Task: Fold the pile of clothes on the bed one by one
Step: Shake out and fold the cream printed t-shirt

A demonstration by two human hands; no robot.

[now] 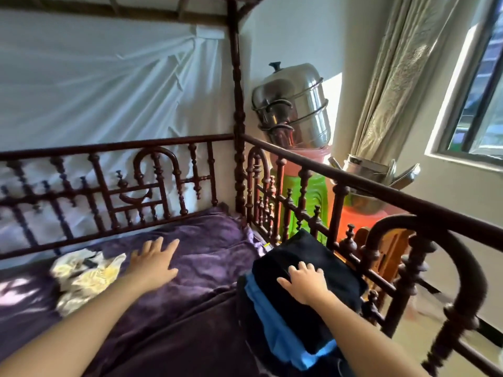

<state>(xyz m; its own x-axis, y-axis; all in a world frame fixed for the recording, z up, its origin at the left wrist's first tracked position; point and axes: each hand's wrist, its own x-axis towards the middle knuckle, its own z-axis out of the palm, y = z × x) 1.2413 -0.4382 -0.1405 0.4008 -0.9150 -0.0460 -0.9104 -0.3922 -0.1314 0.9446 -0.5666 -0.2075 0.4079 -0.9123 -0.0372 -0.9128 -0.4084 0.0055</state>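
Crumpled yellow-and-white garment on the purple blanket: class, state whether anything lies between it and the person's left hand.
Nothing visible does. The left hand lies open on the purple blanket immediately right of the crumpled yellow-and-white garment, with no object between them.

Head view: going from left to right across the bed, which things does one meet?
Crumpled pale cloth → left hand, flat on the purple blanket → stack of folded clothes, with the right hand resting on it → wooden side rail.
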